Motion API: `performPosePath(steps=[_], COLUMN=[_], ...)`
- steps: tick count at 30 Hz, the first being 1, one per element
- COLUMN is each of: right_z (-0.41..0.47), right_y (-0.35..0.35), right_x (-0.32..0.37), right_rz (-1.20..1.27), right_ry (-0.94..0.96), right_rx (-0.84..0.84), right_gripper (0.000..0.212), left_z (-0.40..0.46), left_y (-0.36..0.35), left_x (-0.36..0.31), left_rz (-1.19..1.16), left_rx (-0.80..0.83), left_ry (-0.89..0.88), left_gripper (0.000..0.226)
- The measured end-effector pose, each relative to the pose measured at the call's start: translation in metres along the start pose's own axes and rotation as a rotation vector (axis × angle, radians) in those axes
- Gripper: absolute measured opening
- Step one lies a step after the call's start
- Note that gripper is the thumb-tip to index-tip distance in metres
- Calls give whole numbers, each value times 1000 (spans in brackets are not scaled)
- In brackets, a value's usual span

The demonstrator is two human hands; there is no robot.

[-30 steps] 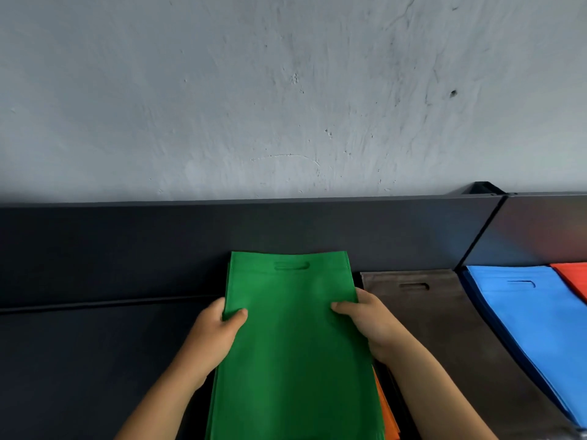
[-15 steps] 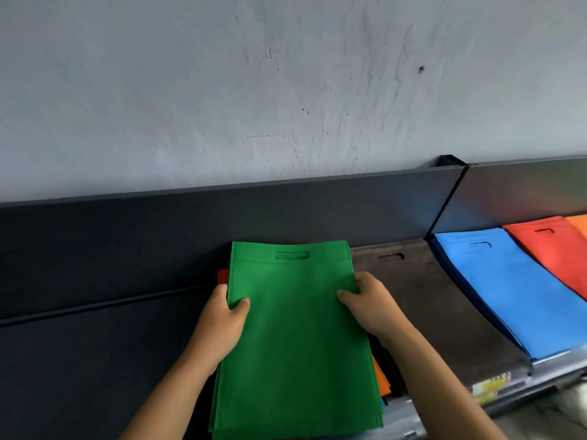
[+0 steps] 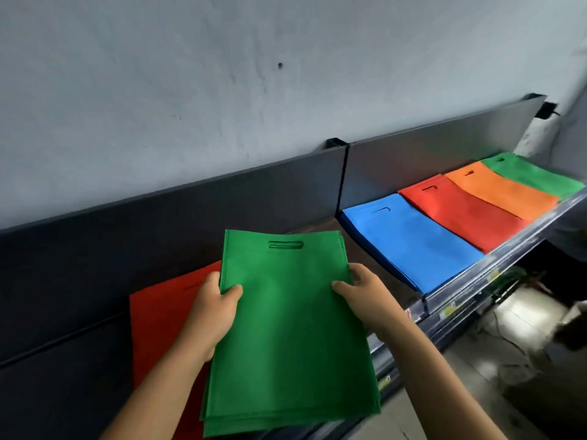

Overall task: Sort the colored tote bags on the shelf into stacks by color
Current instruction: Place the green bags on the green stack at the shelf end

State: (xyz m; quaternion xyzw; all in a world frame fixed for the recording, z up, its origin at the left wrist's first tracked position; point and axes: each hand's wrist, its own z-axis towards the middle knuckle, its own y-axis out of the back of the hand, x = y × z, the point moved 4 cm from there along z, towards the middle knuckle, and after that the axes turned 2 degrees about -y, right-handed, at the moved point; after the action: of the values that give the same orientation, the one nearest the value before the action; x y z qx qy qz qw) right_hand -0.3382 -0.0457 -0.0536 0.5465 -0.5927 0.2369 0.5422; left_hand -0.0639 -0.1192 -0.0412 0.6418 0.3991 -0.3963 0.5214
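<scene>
Lifted clear of the red bag beneath: flat green fabric tote bags [image 3: 286, 338] | left hand [image 3: 212, 312], right hand [image 3: 365, 300] pinch side edges | matching green stack [image 3: 533, 177] far upper right, nearer right hand

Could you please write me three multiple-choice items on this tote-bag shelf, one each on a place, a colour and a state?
1. Where does the sorted green fabric tote stack lie?
A. far right end of the shelf
B. beside the blue stack
C. on the floor

2. Which colour is the flat bag uncovered under the held bundle?
A. yellow
B. red
C. blue

3. How is the held bundle of green fabric tote bags carried?
A. one hand
B. lying untouched
C. both hands gripping its side edges

Answers: 1 A, it lies past the orange stack. 2 B, a red bag shows at left. 3 C, left hand and right hand each hold an edge.
</scene>
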Motion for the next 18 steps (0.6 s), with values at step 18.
performPosePath(steps=[18], right_z=[-34], right_y=[369], right_x=[-150], right_rz=[176], right_ry=[-123], right_rx=[-419], right_gripper=[9], left_z=[-58], left_y=[-377], left_x=[-130], left_rz=[84], left_rx=[391], left_ry=[-138], left_gripper=[22])
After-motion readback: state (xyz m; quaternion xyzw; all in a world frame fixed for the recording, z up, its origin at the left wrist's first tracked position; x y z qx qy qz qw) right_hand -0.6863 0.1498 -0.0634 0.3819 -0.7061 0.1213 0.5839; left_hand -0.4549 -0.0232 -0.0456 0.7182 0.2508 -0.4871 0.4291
